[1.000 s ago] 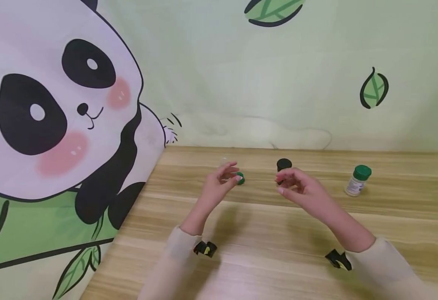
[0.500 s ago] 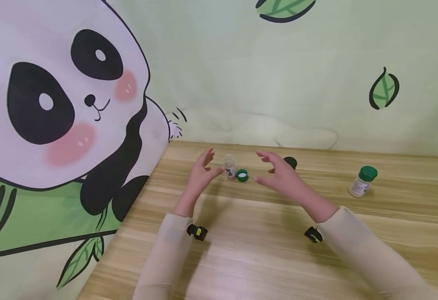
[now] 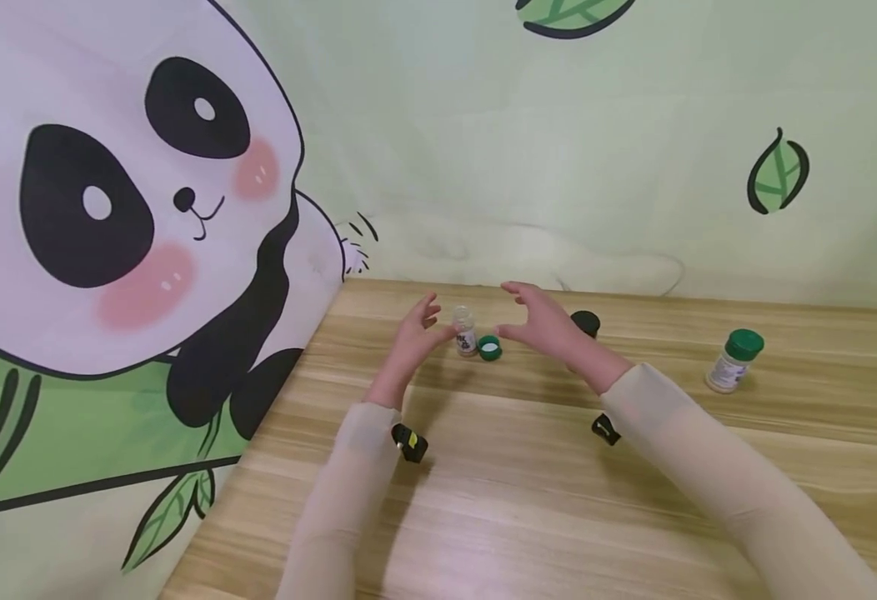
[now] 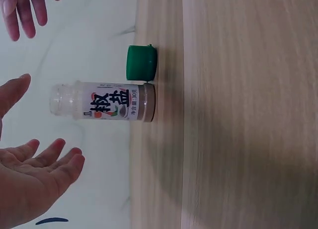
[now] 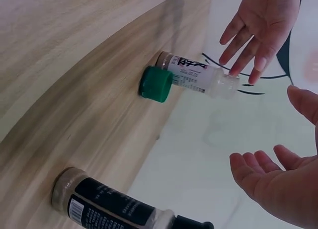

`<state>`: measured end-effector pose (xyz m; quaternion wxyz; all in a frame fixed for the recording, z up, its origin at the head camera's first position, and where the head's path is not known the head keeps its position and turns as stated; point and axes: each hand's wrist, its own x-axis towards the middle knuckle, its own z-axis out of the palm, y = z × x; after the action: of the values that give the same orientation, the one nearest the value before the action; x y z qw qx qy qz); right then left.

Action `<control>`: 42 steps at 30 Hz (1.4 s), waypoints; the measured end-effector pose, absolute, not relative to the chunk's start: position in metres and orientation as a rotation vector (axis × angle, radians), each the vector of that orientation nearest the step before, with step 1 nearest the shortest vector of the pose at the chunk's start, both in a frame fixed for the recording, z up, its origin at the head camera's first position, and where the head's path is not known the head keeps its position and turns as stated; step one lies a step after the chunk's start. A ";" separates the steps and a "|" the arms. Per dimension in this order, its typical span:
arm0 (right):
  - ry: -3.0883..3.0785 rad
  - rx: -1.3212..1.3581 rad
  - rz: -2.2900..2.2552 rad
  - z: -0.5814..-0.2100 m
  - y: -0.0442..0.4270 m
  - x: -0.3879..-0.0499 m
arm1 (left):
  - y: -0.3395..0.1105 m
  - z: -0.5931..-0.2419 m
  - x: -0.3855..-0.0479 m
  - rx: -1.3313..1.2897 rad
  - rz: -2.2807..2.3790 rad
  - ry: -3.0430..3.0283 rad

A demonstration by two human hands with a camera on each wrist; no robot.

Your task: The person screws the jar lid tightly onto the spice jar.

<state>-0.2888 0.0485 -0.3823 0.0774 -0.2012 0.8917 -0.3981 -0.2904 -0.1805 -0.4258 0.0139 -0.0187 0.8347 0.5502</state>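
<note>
An uncapped clear seasoning bottle [image 3: 464,333] with a white label stands upright on the table. Its green cap [image 3: 489,348] lies beside its base with the white inside showing. To the left of the bottle is my left hand [image 3: 418,337], fingers spread and holding nothing; in the left wrist view its fingers are apart from the bottle [image 4: 109,101]. My right hand [image 3: 543,323] hovers on the other side, right of the green cap [image 5: 156,84], thumb and fingers apart with nothing between them. Both hands are up off the wooden table.
Behind my right hand stands a black-capped bottle [image 3: 585,323], its dark label visible in the right wrist view. Farther right is a seasoning bottle with a green lid [image 3: 735,361]. A panda-printed cloth [image 3: 483,167] rises at the table's back edge.
My right hand has moved left, from the black-capped bottle toward the green cap. My left hand has drawn back left, uncovering the clear bottle. The bottles and cap stay in place.
</note>
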 end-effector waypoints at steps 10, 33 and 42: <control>2.595 -0.560 -1.142 -0.400 0.035 -0.318 | -0.172 -0.431 -0.309 -0.053 1.661 2.532; 2.464 -0.408 -1.168 -0.466 0.020 -0.325 | -0.152 -0.460 -0.314 -0.121 1.657 2.566; 2.446 -0.398 -1.219 -0.464 0.014 -0.328 | -0.151 -0.459 -0.318 -0.130 1.670 2.609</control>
<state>-0.3279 0.0142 -0.4636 0.1887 -0.1414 0.8698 -0.4334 -0.3183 -0.1512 -0.4594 0.0205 -0.0420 0.8414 0.5384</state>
